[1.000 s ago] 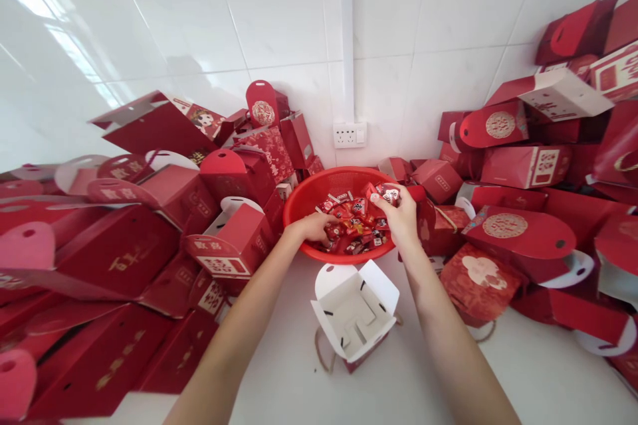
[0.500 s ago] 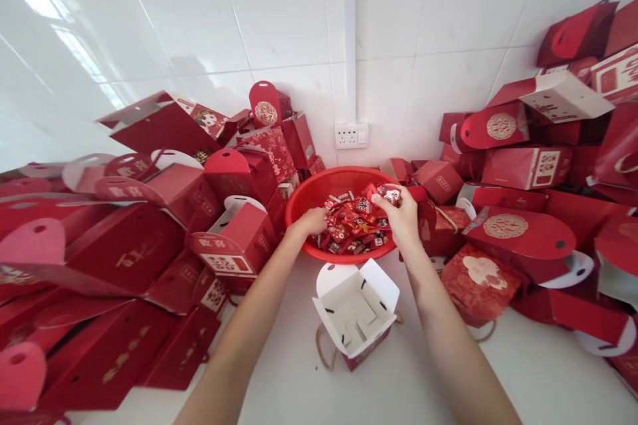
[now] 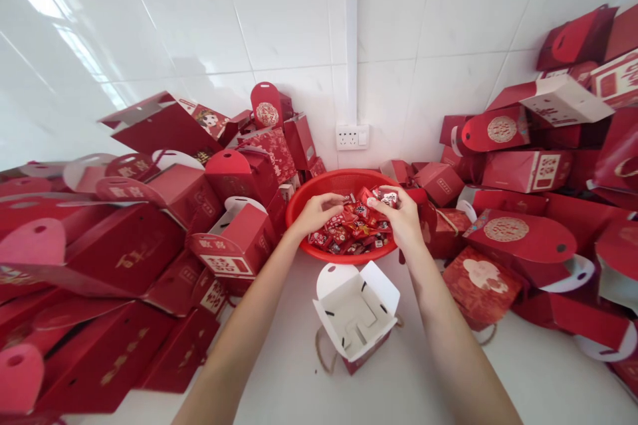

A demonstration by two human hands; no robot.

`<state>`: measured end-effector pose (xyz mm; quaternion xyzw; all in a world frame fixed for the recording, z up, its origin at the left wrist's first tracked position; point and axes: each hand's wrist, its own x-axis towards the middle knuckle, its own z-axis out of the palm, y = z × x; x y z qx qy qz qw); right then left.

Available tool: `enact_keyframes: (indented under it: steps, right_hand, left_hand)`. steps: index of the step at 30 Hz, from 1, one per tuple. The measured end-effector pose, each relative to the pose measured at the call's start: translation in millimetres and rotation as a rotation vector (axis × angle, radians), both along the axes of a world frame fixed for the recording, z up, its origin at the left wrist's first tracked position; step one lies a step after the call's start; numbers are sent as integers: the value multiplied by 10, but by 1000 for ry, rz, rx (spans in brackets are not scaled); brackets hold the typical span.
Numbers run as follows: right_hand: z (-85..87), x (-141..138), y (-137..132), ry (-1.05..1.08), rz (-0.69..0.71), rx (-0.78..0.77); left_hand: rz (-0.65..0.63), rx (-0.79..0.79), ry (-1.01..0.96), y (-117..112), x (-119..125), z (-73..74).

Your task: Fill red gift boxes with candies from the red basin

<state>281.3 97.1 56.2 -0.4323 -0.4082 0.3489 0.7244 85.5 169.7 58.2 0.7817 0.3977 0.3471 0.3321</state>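
A red plastic basket (image 3: 343, 257) by the wall holds a heap of red-wrapped candies (image 3: 351, 232). My left hand (image 3: 319, 212) hovers over the left part of the heap, thumb and fingers apart, with nothing visible in its grip. At the basket's right side my right hand (image 3: 401, 216) is closed on a few wrapped candies (image 3: 386, 198), one with white lettering. In front of the basket stands a red gift box (image 3: 356, 312), its white inside facing up and its flaps spread. Its rope handles hang at the sides.
Piles of red gift boxes rise on the left (image 3: 124, 246) and on the right (image 3: 528, 232). A wall socket (image 3: 352, 137) sits behind the basket on the white tiled wall (image 3: 289, 13). The boxes stand on a white tabletop (image 3: 389, 392).
My left hand has lifted out of the candies and opened, its fingers now reaching toward the right. My right hand still holds its candies, nearly in the same spot.
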Motion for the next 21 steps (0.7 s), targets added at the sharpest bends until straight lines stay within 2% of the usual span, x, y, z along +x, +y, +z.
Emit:
enact_keyframes:
  steps: [5,10,14,18,21]
  right_hand:
    - [147,-52,-115,-42,178,10]
    - [345,-82,-307,-200,330,20]
    - [570,-63,-557,-339,425,-43]
    - [766,-19,-789,-674,431,-35]
    - [835,10,-889,-838,458,-52]
  left_hand:
    - [-152,-86,-397,-325,101,107]
    - [-190,-162,-478,-589,45,318]
    - [-294,-222,-313,-795,-151,534]
    - [-475,-155,31,-977,-293,687]
    - [-622,-144,274,-1060,-305,737]
